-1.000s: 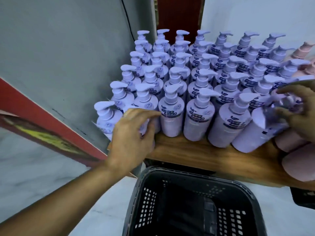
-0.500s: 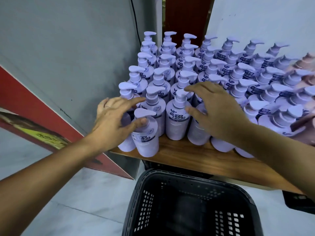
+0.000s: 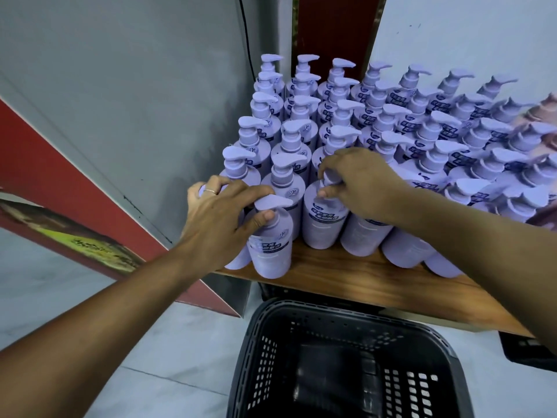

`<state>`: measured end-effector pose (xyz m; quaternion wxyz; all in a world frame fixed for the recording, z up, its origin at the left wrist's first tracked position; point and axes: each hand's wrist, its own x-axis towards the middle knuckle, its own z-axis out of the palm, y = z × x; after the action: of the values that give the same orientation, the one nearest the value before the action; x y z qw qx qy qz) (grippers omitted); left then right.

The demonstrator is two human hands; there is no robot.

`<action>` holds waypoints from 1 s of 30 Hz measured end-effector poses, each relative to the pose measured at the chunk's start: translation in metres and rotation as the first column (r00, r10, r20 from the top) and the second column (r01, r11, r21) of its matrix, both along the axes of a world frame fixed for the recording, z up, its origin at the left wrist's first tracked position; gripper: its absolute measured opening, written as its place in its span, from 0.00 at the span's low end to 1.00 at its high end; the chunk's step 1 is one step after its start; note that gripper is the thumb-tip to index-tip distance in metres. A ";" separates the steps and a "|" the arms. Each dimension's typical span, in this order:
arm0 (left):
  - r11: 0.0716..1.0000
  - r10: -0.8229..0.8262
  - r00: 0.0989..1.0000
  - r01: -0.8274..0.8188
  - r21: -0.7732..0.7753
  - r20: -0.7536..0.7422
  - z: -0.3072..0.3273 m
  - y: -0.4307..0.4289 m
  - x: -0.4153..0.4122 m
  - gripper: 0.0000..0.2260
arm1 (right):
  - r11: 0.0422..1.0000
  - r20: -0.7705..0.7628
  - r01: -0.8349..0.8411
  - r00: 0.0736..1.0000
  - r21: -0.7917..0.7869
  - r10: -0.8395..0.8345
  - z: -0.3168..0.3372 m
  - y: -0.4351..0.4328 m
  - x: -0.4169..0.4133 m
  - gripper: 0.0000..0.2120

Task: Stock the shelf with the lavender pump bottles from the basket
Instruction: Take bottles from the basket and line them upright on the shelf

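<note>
Curling round the pump neck of the front bottle, the fingers of the left hand grip it with the thumb tucked under the pump head, much as they did half a second ago. The bigger change is on the other side. A second ago the right hand was busy far off beside the pink bottles, and then it lay flat across the front row. Now it pinches the pump of the neighbour bottle, just right of the left thumb. Both bottles stand upright on the wooden shelf, the front bottle out ahead of its row, close to the edge below the left palm. Behind both hands, the lavender pump bottles fill the shelf in packed rows. Below the wrists, the basket shows no lavender inside. Stocking looks finished, I judge; what remains is straightening pump heads and nudging the front bottle back in line.
</note>
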<state>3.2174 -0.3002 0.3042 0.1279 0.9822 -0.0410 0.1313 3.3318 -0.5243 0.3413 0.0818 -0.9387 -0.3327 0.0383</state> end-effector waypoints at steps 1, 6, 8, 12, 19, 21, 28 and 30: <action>1.000 0.004 1.000 -0.004 0.005 0.000 0.000 -0.001 0.000 0.22 | 1.000 -0.009 -0.014 1.000 0.013 0.014 0.002 -0.002 -0.003 0.17; 1.000 0.012 1.000 -0.012 0.011 0.008 -0.002 0.000 0.001 0.20 | 0.994 -0.024 -0.088 0.996 0.069 0.090 0.009 -0.008 -0.021 0.18; 1.000 0.011 1.000 -0.011 0.012 0.021 -0.004 0.001 0.002 0.18 | 0.994 -0.034 -0.100 0.994 0.054 0.102 0.008 -0.006 -0.029 0.17; 1.000 0.010 0.999 -0.010 -0.002 0.050 -0.007 0.001 0.002 0.18 | 0.986 -0.040 -0.057 0.997 0.156 0.064 0.002 -0.005 -0.043 0.16; 1.000 0.009 0.998 -0.007 -0.024 0.065 -0.009 0.001 0.003 0.18 | 0.974 -0.050 -0.004 0.999 0.226 0.015 -0.007 -0.002 -0.049 0.14; 1.000 0.006 0.998 -0.004 -0.028 0.055 -0.009 0.001 0.003 0.17 | 0.971 -0.052 -0.005 0.999 0.240 0.017 -0.008 -0.003 -0.048 0.14; 1.000 -0.003 0.998 0.004 -0.021 0.055 -0.007 0.001 0.002 0.20 | 0.964 -0.076 -0.034 0.996 0.263 0.056 0.002 -0.020 -0.053 0.22; 1.000 -0.005 0.998 0.007 -0.024 0.059 -0.008 0.002 0.002 0.19 | 0.954 0.062 0.031 0.997 0.298 -0.052 0.008 -0.039 -0.041 0.20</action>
<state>3.2194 -0.2979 0.2957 0.1390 0.9762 -0.0461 0.1600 3.2909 -0.5632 0.3489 0.2111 -0.9233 -0.3177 -0.0462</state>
